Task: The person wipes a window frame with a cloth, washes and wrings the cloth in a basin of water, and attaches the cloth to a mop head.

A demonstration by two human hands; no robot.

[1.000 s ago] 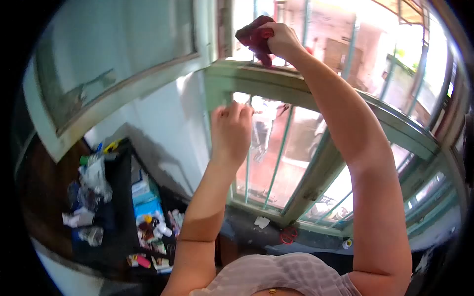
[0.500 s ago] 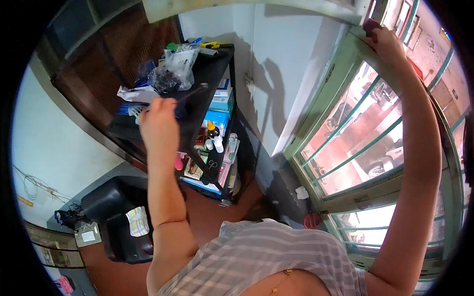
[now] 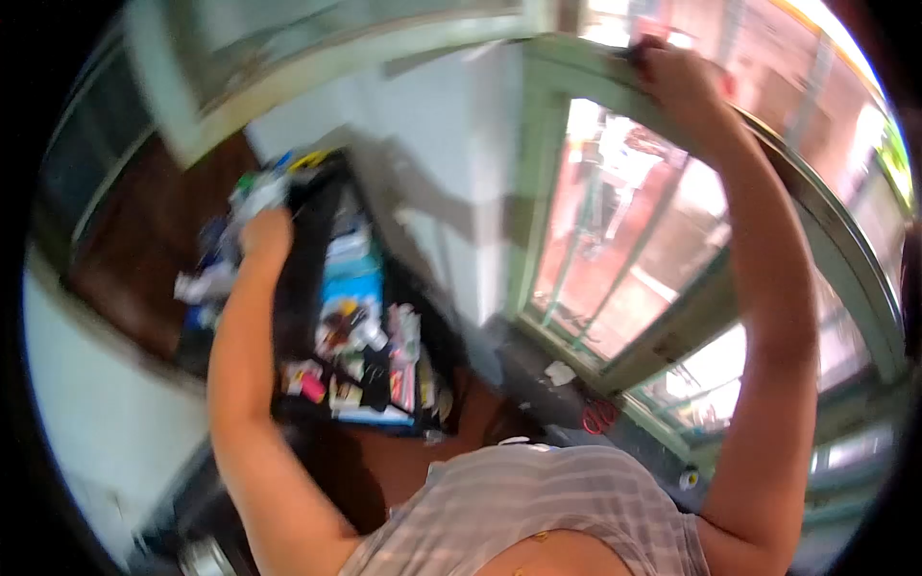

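Note:
My right hand [image 3: 674, 77] is up at the green window frame [image 3: 595, 67], its fingers closed on a dark red cloth [image 3: 642, 52]. Only a small dark part of the cloth shows beyond the fingers. My left hand [image 3: 267, 233] is stretched out over the black shelf's top, at the plastic bags [image 3: 261, 197]. Its fingers are blurred, and whether it touches or holds anything is hidden.
An open window sash [image 3: 336, 67] juts out at the upper left. The black shelf [image 3: 305, 259] holds boxes and bottles on lower levels. Barred windows are on the right. Red scissor-like handles [image 3: 597, 416] and a white scrap [image 3: 559, 372] lie on the ledge below.
The view swung left and then partly back right. My left hand went from beside the window to over the shelf. My right hand stayed at the window frame with the cloth.

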